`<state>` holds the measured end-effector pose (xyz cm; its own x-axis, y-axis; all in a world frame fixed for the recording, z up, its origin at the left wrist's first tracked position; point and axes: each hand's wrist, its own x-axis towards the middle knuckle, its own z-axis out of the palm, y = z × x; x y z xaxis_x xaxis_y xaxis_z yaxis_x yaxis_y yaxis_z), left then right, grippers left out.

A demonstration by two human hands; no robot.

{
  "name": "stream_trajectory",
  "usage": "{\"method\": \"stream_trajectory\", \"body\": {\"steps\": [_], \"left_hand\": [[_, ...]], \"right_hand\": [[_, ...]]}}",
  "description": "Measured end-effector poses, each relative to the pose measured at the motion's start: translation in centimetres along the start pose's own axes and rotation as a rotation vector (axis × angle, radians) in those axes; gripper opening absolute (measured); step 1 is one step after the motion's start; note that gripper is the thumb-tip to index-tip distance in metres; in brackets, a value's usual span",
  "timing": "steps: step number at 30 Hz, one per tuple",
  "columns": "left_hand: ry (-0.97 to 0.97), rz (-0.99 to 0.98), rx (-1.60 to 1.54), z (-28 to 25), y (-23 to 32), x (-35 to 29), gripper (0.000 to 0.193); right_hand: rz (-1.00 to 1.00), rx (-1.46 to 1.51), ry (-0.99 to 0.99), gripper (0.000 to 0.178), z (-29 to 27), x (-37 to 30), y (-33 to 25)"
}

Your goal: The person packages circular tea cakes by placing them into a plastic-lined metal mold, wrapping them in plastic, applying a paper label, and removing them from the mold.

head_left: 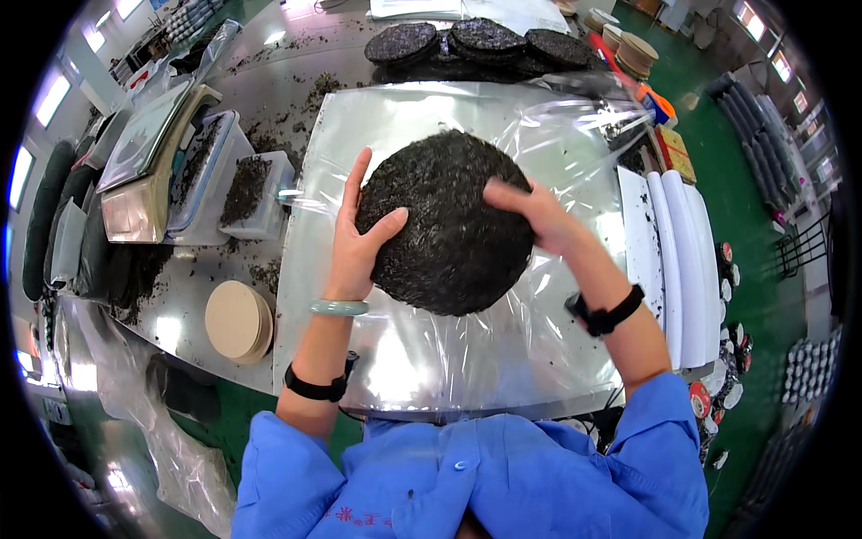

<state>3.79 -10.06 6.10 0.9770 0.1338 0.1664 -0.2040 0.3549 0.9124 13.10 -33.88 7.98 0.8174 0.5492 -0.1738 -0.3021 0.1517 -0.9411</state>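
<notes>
1. Two hands hold one large, round, dark cake of pressed leaves (446,225) over the middle of the worktop (296,99).
2. The left hand (359,235) grips the cake's left edge, thumb across its top and fingers spread up along its rim; the wrist wears a pale green bangle (339,307) and a black band.
3. The right hand (537,216) curls over the cake's upper right edge, fingers bent onto it; a black band sits on that wrist too.
4. A clear plastic sheet (449,350) lies under the cake on a shiny metal plate that reaches the worktop's near edge.
5. Several more dark cakes (485,43) are stacked at the far edge.
6. Two clear tubs of loose leaves (247,190) stand near the left edge, beside a scale (148,162).
7. A stack of round tan discs (237,321) sits at the near left corner.
8. White paper sheets (673,260) lie along the right edge.
</notes>
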Motion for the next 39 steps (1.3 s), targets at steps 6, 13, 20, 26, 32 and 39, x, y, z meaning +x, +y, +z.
{"method": "stream_trajectory", "body": {"steps": [6,13,20,26,32,39], "left_hand": [[0.104,0.095,0.606,0.1,-1.3,1.9,0.128],[0.179,0.549,0.961,0.5,-3.8,3.8,0.109],[-0.107,0.111,1.190,-1.3,-4.7,1.6,0.067],[-0.091,0.040,1.225,-0.6,-4.3,1.5,0.062],[-0.093,0.051,1.347,-0.2,-4.9,1.5,0.064],[-0.139,0.200,1.655,0.8,-5.2,1.4,0.059]], "right_hand": [[-0.289,-0.216,0.149,0.043,1.6,-1.8,0.2],[-0.920,-0.896,0.292,0.042,8.7,-4.2,1.7],[-0.200,-0.437,0.373,0.062,-1.2,0.4,6.8],[-1.059,-1.243,0.112,0.029,-0.9,1.7,6.4],[-0.461,-1.446,-0.265,0.031,0.6,3.4,9.3],[-0.323,-1.567,-0.444,0.049,1.4,3.2,7.8]]}}
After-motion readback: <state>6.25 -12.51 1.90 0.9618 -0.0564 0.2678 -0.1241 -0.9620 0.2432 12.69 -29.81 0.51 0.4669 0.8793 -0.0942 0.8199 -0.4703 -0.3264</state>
